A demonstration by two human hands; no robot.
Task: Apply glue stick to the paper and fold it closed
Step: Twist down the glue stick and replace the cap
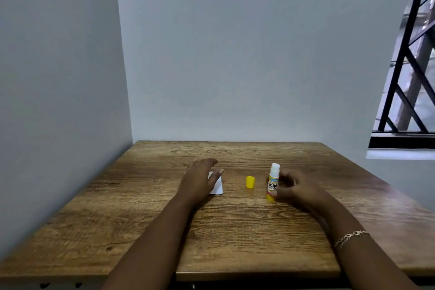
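A small white paper (217,186) lies on the wooden table (235,231), mostly hidden under my left hand (200,180), whose straight fingers rest over it. The uncapped glue stick (273,181) stands upright to the right, white tip up, yellow base on the table. My right hand (295,187) is beside it with curled fingers; the thumb touches its lower part. Its yellow cap (250,182) stands on the table between the paper and the stick.
Grey walls close in at the left and behind the table. A barred window (409,59) is at the upper right. A bracelet (350,237) is on my right wrist. Bare wood stretches toward me from the hands.
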